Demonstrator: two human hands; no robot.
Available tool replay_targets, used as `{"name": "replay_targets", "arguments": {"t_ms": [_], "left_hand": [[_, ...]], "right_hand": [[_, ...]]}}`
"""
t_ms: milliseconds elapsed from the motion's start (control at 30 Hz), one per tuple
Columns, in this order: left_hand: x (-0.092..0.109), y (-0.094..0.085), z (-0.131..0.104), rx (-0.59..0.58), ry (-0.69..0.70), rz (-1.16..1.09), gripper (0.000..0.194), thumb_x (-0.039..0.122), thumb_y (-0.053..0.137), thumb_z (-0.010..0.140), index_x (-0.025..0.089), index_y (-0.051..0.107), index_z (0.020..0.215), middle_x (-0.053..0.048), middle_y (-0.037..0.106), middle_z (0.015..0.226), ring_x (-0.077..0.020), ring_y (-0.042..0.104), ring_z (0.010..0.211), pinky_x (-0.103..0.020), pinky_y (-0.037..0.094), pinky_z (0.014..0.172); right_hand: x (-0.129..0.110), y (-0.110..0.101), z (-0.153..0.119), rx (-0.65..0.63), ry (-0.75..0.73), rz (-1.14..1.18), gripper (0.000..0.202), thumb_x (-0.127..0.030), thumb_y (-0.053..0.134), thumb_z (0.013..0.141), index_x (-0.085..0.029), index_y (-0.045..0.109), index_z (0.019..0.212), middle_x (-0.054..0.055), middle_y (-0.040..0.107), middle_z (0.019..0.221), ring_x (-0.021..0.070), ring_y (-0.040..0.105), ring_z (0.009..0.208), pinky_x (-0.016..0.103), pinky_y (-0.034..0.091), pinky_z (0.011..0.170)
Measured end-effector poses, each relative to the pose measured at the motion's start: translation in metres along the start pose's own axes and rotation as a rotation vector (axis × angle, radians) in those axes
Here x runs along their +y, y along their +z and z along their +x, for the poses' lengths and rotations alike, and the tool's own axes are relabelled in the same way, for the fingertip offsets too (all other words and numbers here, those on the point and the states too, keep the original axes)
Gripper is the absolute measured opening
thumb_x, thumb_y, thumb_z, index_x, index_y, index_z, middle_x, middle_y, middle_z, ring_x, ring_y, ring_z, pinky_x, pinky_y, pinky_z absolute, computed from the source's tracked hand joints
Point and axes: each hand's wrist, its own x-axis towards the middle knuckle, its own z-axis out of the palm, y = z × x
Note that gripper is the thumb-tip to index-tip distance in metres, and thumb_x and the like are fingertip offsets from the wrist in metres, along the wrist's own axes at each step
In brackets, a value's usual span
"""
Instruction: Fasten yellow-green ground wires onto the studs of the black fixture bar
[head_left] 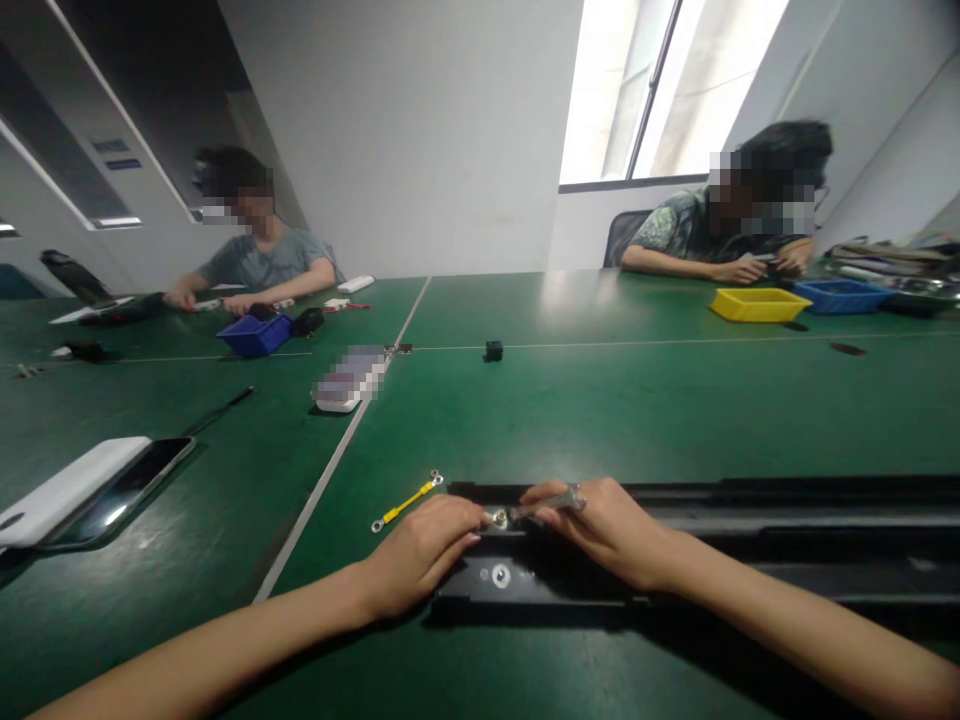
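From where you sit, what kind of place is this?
Probably a small assembly workshop: there's a big, flat green worktable, a shallow yellow plastic bin and a silver, metal wrench-like tool in the right hand's fingers.

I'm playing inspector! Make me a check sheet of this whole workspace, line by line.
Surface: green tabletop with pale lines across it.
Job's things: black rail with a small metal fastener; wrench; yellow lead with ring ends, left of the rail.
Clutter: phone at left; small black block farther back.
Hands: left hand at the fastener, grip unclear; right hand holds the wrench.
Cables: dark cord behind the phone.
Surroundings: two seated people, dark blue bin, yellow bin, window.
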Motion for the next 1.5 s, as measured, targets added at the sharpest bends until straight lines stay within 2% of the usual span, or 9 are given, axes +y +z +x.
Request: {"name": "replay_targets", "arguments": {"t_ms": [233,367,533,633,833,1033,1200,1500], "left_hand": [[0.0002,0.0006,0.0006,0.019,0.02,0.01,0.023,0.019,0.038,0.099,0.016,0.055,0.113,-0.01,0.063,0.111,-0.0218,0.058,0.105,-0.036,0.046,0.095],[0.0001,0.0004,0.0002,0.035,0.036,0.006,0.021,0.019,0.038,0.098,0.016,0.055,0.11,-0.01,0.063,0.109,-0.0217,0.058,0.104,-0.036,0.046,0.094],[0.0007,-0.0005,0.0006,0.022,0.022,-0.001,0.023,0.019,0.038,0.098,0.017,0.056,0.111,-0.01,0.063,0.112,-0.0219,0.058,0.106,-0.037,0.046,0.094],[0.0007,-0.0005,0.0007,0.005,0.005,0.006,0.025,0.019,0.037,0.099,0.017,0.055,0.116,-0.01,0.062,0.114,-0.0217,0.057,0.108,-0.037,0.046,0.095],[-0.0018,-0.0002,0.0005,-0.03,0.009,0.006,0.025,0.018,0.037,0.099,0.019,0.053,0.119,-0.009,0.061,0.116,-0.0211,0.056,0.11,-0.036,0.045,0.097],[-0.0038,-0.0001,0.0,-0.029,0.019,-0.005,0.027,0.018,0.037,0.099,0.02,0.051,0.122,-0.009,0.061,0.118,-0.0217,0.055,0.112,-0.036,0.044,0.098],[-0.0025,-0.0005,-0.0008,-0.055,0.001,-0.021,0.027,0.017,0.037,0.099,0.02,0.05,0.123,-0.008,0.06,0.118,-0.0211,0.055,0.111,-0.036,0.044,0.098],[-0.001,-0.0016,0.0002,-0.042,-0.001,-0.043,0.025,0.015,0.038,0.097,0.018,0.053,0.118,-0.009,0.061,0.116,-0.0218,0.055,0.11,-0.036,0.044,0.098]], "right_hand": [[-0.0008,-0.0005,-0.0012,0.025,0.017,-0.02,0.035,-0.034,0.033,0.098,-0.017,0.061,0.11,0.008,0.072,0.089,0.0213,0.068,0.077,0.029,0.045,0.067],[-0.003,-0.002,-0.0002,0.029,0.014,-0.03,0.034,-0.033,0.034,0.098,-0.016,0.061,0.109,0.008,0.072,0.09,0.0209,0.068,0.08,0.028,0.045,0.069],[-0.0025,-0.0025,0.0002,0.027,0.011,-0.01,0.036,-0.034,0.032,0.098,-0.015,0.06,0.112,0.007,0.071,0.082,0.0202,0.067,0.072,0.028,0.044,0.065],[0.0004,-0.0006,-0.0006,0.049,0.002,0.025,0.035,-0.035,0.033,0.099,-0.016,0.06,0.112,0.008,0.071,0.091,0.0205,0.067,0.083,0.028,0.045,0.07],[0.0032,-0.0001,-0.0007,0.04,-0.012,0.054,0.031,-0.032,0.037,0.099,-0.019,0.06,0.114,0.005,0.072,0.087,0.0184,0.069,0.076,0.024,0.044,0.063],[0.0004,-0.0023,0.0,-0.002,-0.021,0.102,0.031,-0.03,0.037,0.099,-0.018,0.061,0.113,0.008,0.072,0.096,0.0189,0.069,0.085,0.024,0.046,0.07],[0.0019,-0.0014,0.0004,0.021,-0.008,0.155,0.032,-0.033,0.037,0.099,-0.018,0.06,0.115,0.007,0.071,0.099,0.0183,0.068,0.089,0.025,0.047,0.074],[0.0023,0.0003,0.0016,0.001,0.015,0.174,0.034,-0.036,0.037,0.098,-0.018,0.062,0.112,0.006,0.071,0.096,0.0166,0.068,0.077,0.023,0.046,0.067]]}}
